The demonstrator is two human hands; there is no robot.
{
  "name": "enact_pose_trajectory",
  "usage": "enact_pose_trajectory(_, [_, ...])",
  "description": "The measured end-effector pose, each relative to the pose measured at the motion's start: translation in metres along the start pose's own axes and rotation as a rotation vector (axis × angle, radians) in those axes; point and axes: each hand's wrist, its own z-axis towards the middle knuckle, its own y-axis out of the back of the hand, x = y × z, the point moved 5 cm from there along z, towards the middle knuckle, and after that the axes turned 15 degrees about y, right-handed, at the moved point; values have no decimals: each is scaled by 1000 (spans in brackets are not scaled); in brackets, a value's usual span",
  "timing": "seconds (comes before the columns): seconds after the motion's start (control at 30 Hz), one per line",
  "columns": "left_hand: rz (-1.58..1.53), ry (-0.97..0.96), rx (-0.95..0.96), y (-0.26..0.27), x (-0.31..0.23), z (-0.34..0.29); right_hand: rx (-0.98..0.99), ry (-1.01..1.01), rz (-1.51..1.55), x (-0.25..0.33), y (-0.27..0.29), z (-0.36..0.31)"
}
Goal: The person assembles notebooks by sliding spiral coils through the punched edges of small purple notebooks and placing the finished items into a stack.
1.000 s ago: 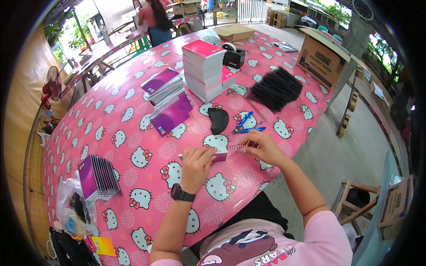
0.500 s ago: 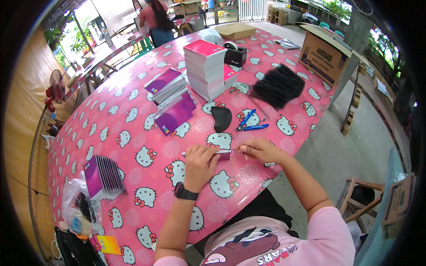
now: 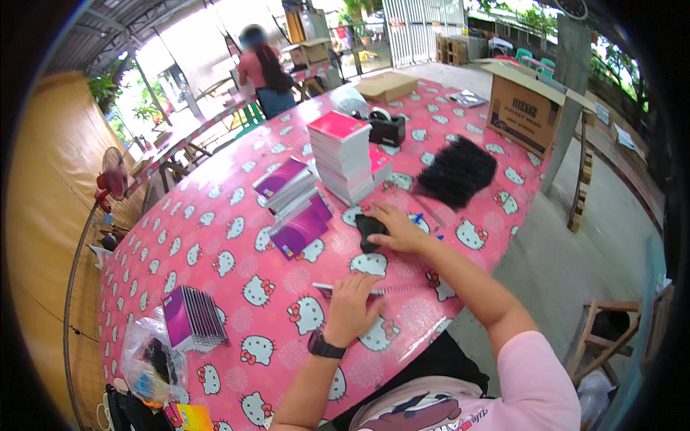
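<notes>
My left hand (image 3: 351, 307) is closed over a small notebook (image 3: 323, 289), pressing it to the table; my palm and fingers hide most of it. From its right end sticks out a thin wire coil (image 3: 411, 287), lying over the pink cover. Farther up the table, my right hand (image 3: 397, 228) has its fingers and thumb around the right side of a black curved piece (image 3: 366, 231). Just beyond that hand are blue-handled pliers (image 3: 420, 223), partly hidden by it. Purple notebooks (image 3: 298, 231) lie fanned in a pile to the left of the black piece.
Behind stand a tall stack of red-topped pads (image 3: 341, 154) and a black tape dispenser (image 3: 388, 128). A heap of black coils (image 3: 458, 172) lies right of them, near a cardboard box (image 3: 525, 111). Bound notebooks (image 3: 192, 320) and a plastic bag (image 3: 149, 359) sit left. Another person (image 3: 267, 75) stands far off.
My right hand has let go of the wire coil and moved up and left onto the black curved piece. My left hand stays on the notebook. The whole view has shifted.
</notes>
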Motion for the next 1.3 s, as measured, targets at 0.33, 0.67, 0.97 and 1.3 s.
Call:
enact_pose_trajectory(0.33, [-50,-30,51,7,7,-8,538,-283,73,-4,-40,19])
enact_pose_trajectory(0.67, [88,-49,-25,14,10,-5,71,-321,777,40,-8,-1])
enact_pose_trajectory(0.97, [104,51,10,13,39,-7,95,-374,1113,90,11,-70])
enact_pose_trajectory(1.3, [106,35,-31,14,39,-10,317,-530,568,90,17,-48])
